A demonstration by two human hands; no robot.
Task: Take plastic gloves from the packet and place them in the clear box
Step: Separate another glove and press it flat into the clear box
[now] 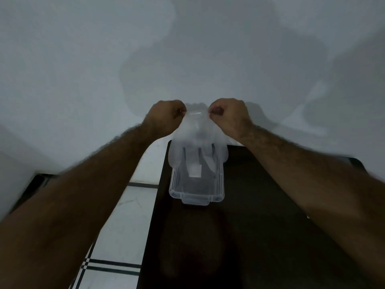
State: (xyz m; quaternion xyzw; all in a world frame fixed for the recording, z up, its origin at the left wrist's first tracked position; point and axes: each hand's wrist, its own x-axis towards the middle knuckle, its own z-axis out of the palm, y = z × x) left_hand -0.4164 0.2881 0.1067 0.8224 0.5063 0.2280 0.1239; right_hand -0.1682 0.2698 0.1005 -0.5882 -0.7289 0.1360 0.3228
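Over dark table [260, 205], both hands [166, 116] [228, 115] pinch glove [198, 140] above clear box [196, 195]

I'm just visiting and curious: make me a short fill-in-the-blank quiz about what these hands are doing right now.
1. The plastic glove is held up by ____ hands.
2. The glove's fingers point ____, toward the clear box.
3. The box stands on a ____ table.
4. The box has no ____ on it.

Missing words: both; down; dark; lid
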